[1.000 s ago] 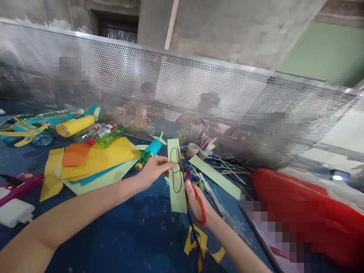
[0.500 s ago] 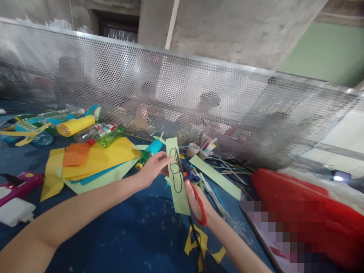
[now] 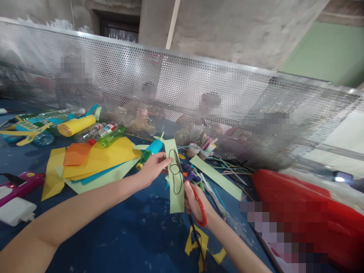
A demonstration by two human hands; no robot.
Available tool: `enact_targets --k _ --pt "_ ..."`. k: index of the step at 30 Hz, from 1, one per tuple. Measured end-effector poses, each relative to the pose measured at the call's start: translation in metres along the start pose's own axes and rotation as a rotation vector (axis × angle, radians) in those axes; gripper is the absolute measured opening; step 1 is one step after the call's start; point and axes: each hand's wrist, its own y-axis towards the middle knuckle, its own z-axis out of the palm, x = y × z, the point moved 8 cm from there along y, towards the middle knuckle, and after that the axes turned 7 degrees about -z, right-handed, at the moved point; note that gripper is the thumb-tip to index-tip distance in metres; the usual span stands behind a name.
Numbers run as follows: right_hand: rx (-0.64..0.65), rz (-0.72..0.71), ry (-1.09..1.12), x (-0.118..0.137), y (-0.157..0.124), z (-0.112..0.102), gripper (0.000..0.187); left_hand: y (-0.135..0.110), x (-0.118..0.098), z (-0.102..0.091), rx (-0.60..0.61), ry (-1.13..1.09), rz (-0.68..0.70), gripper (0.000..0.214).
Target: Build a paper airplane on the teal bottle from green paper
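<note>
A pale green paper strip (image 3: 176, 197) stands nearly upright above the table, with a propeller-like outline drawn on it in black. My left hand (image 3: 157, 165) pinches its left edge between thumb and fingers. My right hand (image 3: 193, 197) is closed round red-handled scissors (image 3: 202, 212). The blades run up along the right side of the strip; whether they are apart is hard to make out. Behind my left hand lies a green bottle wrapped in blue paper (image 3: 155, 147). A purple glue gun (image 3: 191, 174) lies just behind the scissors.
Coloured paper sheets (image 3: 105, 155) and several bottles (image 3: 112, 136) lie on the left, near a pink power strip (image 3: 28, 182). Yellow scraps (image 3: 199, 242) and a black cable are in front. Another green strip (image 3: 216, 176) and a red bag (image 3: 287, 189) lie right. A perforated metal screen (image 3: 182, 83) stands behind.
The green strip has turned slightly, its lower end shifting left, away from my right hand. Both hands stay almost in place.
</note>
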Motion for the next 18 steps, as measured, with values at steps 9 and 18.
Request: enact_targets --k 9,18 --pt "0.022 0.060 0.061 -0.0028 -0.0013 0.0021 0.049 0.0018 0.0040 -0.0014 0.004 -0.023 0.002 0.022" --pt "-0.011 0.091 0.040 0.0014 -0.0035 0.0019 0.052 0.0013 0.0051 -0.0011 0.009 -0.030 0.003 0.023"
